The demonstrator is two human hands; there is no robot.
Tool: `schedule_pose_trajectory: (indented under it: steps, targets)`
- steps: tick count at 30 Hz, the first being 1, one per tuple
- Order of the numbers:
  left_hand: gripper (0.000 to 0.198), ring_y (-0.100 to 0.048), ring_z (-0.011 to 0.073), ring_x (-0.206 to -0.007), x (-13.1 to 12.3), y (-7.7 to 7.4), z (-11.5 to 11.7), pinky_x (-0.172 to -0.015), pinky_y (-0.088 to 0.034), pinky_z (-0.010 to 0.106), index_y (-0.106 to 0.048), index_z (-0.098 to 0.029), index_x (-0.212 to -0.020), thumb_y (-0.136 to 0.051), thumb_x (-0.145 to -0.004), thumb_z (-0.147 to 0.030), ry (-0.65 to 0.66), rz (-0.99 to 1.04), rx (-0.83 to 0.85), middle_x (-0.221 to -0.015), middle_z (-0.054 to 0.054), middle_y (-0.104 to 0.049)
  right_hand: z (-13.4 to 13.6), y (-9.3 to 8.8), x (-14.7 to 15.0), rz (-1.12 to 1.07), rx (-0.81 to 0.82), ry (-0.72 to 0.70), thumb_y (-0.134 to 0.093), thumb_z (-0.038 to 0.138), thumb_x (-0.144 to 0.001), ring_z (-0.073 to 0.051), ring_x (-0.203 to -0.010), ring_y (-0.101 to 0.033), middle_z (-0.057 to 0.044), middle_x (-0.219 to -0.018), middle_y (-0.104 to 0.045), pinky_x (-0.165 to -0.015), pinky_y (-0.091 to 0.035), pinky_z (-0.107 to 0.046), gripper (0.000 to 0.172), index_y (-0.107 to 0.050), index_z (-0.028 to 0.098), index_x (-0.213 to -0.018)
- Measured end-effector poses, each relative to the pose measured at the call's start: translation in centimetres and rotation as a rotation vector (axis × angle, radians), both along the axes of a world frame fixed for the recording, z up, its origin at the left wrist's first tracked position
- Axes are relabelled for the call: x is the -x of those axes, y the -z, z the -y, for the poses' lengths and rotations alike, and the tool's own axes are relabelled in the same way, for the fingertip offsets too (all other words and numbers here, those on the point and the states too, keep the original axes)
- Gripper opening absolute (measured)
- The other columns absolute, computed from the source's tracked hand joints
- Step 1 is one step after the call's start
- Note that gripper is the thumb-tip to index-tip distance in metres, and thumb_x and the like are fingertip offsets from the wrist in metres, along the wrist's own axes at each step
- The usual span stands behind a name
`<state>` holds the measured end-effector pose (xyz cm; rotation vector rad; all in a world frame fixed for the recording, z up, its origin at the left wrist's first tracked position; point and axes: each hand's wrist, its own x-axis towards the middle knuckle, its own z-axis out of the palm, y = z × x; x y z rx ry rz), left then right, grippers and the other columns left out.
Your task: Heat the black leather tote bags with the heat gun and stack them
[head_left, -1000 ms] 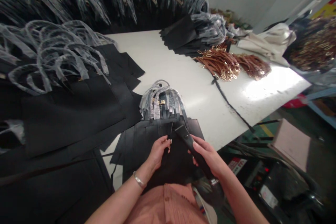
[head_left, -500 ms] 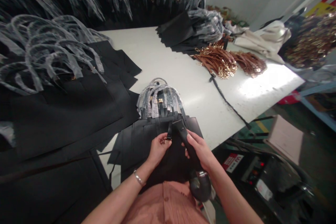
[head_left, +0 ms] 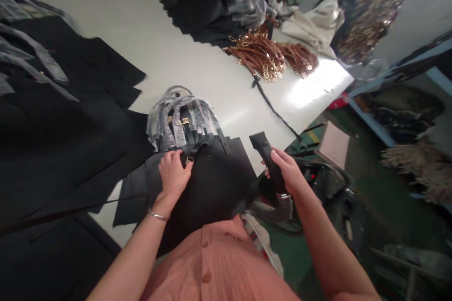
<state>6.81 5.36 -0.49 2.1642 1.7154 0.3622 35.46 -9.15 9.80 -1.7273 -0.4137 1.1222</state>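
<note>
Now the right hand (head_left: 286, 168), wrapped round the black tool (head_left: 272, 164), has pulled it away from the buckled strap (head_left: 199, 147), leaving only the left hand (head_left: 174, 173) there, half-curled, grip unclear. Black panel (head_left: 221, 178) sits at the counter (head_left: 240, 108)'s near edge; plastic-wrapped handles (head_left: 179, 134) crowd its far side, brown straps (head_left: 261, 54) toward the right corner.

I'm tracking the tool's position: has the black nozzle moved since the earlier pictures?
Yes: the black nozzle has moved right, closer to the cord on the table.
</note>
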Motion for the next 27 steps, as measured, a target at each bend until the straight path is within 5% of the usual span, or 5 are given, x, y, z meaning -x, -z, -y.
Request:
schedule_pose_trajectory:
  steps: [4,9,13,19,27]
  targets:
    - [0.059,-0.058,0.0361,-0.107,0.3,-0.3,-2.1,-0.085,-0.046,0.042,-0.061,-0.013,-0.119,-0.065,-0.079,-0.056,0.036,-0.201,0.067,-0.116,0.019,-0.063,4.0,0.2,-1.9,0.017,0.065,0.121,-0.071,0.052,-0.078,-0.014,-0.046,-0.061,-0.002,-0.073,-0.070,-0.040,-0.048,-0.023,0.069,-0.053,0.018,-0.135]
    - [0.045,-0.064,0.0298,-0.078,0.8,-0.7,-3.8,-0.059,-0.035,0.032,-0.065,-0.019,-0.086,-0.059,-0.079,-0.063,0.120,-0.169,0.379,-0.082,0.011,-0.069,7.6,1.8,-0.9,-0.016,0.147,0.191,-0.071,0.051,-0.078,-0.015,-0.046,-0.061,-0.002,-0.072,-0.070,-0.041,-0.048,-0.025,0.073,-0.050,0.018,-0.139]
    - [0.041,-0.056,0.0227,-0.062,3.3,-1.3,-4.1,-0.057,-0.028,0.030,-0.058,-0.022,-0.070,-0.057,-0.079,-0.061,0.013,-0.083,0.221,-0.063,0.004,-0.060,9.0,2.3,0.2,-0.059,0.161,0.179,-0.070,0.053,-0.079,-0.015,-0.047,-0.061,-0.003,-0.075,-0.071,-0.042,-0.047,-0.025,0.074,-0.049,0.018,-0.141]
    - [0.040,-0.052,0.0239,-0.061,7.7,-1.0,-4.3,-0.058,-0.026,0.030,-0.056,-0.022,-0.072,-0.056,-0.076,-0.062,-0.154,-0.109,0.096,-0.057,0.003,-0.053,8.9,3.0,2.4,-0.143,0.202,0.048,-0.069,0.053,-0.081,-0.013,-0.048,-0.059,-0.003,-0.076,-0.070,-0.043,-0.044,-0.024,0.070,-0.051,0.019,-0.140]
    - [0.035,-0.054,0.0238,-0.060,8.6,0.7,-4.6,-0.059,-0.028,0.029,-0.056,-0.022,-0.075,-0.056,-0.075,-0.058,-0.131,-0.051,0.160,-0.058,0.003,-0.055,6.2,4.8,3.6,-0.260,0.254,-0.027,-0.060,0.051,-0.089,-0.011,-0.042,-0.057,-0.001,-0.071,-0.067,-0.037,-0.042,-0.020,0.044,-0.058,0.019,-0.119]
